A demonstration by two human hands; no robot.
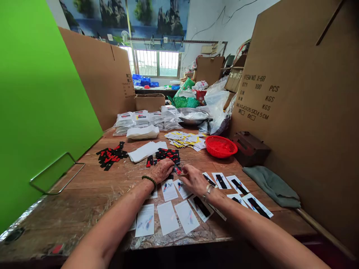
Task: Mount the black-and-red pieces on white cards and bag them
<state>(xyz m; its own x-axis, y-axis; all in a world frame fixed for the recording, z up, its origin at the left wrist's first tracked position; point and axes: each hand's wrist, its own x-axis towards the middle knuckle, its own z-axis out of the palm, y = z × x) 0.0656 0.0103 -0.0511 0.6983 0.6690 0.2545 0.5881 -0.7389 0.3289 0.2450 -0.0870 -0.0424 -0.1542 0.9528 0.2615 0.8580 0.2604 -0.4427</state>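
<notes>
"What's each hand got?"

"L hand (162, 170) seems to pinch the top end of a blk/red piece (177, 170). R hand (195, 181) is just beside it, fingers bent, narrow gap btwn thumb & index; can't tell if it touches."

"Tips for the grip?"

"Pinch light, at the edges, pc. level so it doesn't flex. R fingers should meet the near end before L lets go (don't squash the face)."

"Edges & room?"

"Tight. Pile (168, 154) sits just beyond L fingertips; white cards (169, 190) lie nearer the body, below both hands. Cards w/ blk strips (221, 181) are right of R hand, one (201, 207) by its wrist. Lift, don't drag. Red basket (221, 147) is beyond R hand, to its right; bare wood (98, 196) left of L forearm gives that elbow more room."
</notes>
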